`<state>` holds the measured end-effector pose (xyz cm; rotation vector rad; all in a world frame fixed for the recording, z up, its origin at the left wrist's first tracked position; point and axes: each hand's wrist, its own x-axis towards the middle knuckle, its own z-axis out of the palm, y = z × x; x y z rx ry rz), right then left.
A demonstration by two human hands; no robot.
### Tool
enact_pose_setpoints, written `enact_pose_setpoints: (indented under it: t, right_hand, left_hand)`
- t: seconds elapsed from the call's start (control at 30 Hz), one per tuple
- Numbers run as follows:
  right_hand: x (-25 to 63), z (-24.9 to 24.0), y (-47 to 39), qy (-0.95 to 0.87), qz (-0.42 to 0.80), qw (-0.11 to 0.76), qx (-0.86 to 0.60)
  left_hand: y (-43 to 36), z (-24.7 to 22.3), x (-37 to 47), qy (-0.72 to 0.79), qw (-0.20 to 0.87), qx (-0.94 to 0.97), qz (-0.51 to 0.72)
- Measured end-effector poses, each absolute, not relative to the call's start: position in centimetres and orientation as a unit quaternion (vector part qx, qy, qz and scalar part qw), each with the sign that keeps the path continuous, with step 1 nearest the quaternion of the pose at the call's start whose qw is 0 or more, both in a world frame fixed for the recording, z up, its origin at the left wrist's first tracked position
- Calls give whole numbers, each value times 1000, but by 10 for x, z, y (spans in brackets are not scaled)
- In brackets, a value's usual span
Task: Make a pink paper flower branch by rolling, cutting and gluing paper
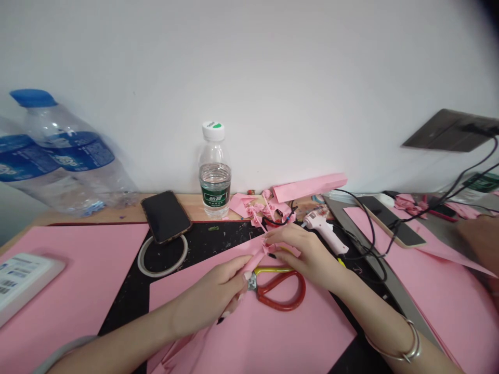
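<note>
My left hand [222, 291] is closed around a folded or rolled piece of pink paper [255, 258] that points away from me. The fingers of my right hand [298, 249] pinch the crumpled far tip of that same paper. Just below my right hand, scissors [283, 298] with red and yellow handles lie on a large pink sheet [300, 337]. Their blades are hidden behind my left hand and the paper. More folded pink paper trails down under my left forearm.
A water bottle [215, 176] stands by the wall. Left are a phone [166, 215], a tape roll [142, 259], a white box [27, 280] and large bottles [74, 150]. Right are a glue gun [325, 231], black cables [374, 234], another phone [393, 223] and a person's arm [481, 241].
</note>
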<state>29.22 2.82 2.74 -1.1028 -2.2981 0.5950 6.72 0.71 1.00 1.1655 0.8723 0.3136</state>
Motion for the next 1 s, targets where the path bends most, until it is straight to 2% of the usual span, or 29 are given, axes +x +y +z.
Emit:
enact_pose_setpoints:
  t: [1.0]
  right_hand:
    - [293,27,27,-850,216,259,-405]
  left_hand:
    - [6,10,68,391,739,524,162]
